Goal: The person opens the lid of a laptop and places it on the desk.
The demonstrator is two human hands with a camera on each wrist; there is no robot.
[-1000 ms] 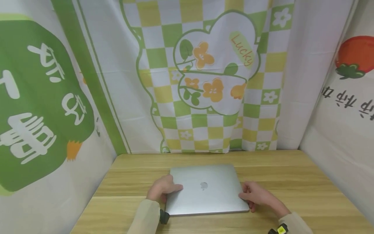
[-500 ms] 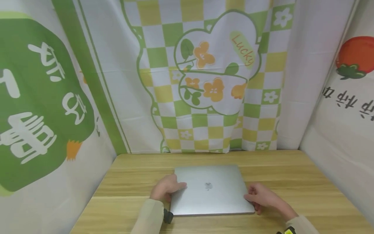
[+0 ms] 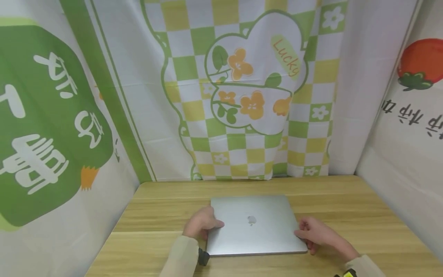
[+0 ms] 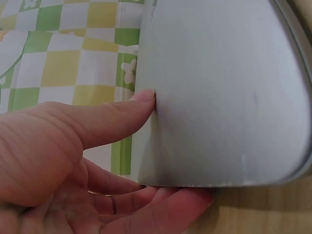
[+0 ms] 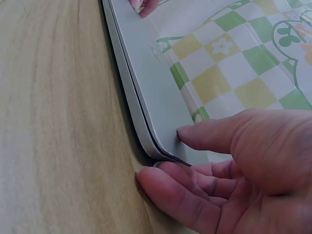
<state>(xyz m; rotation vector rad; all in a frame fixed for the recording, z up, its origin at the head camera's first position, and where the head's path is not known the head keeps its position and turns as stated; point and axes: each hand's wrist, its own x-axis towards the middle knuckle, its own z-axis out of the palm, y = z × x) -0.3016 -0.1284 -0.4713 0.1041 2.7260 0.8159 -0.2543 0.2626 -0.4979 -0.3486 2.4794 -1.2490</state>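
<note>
Your closed laptop lies between your hands, on or just above the table, with wood showing along all four edges. Your left hand grips the left edge, thumb on the lid, fingers below; your right hand pinches the right edge near the front corner. A black wrist piece sits just beside the near left corner. A checked cloth hangs at the table's back edge.
</note>
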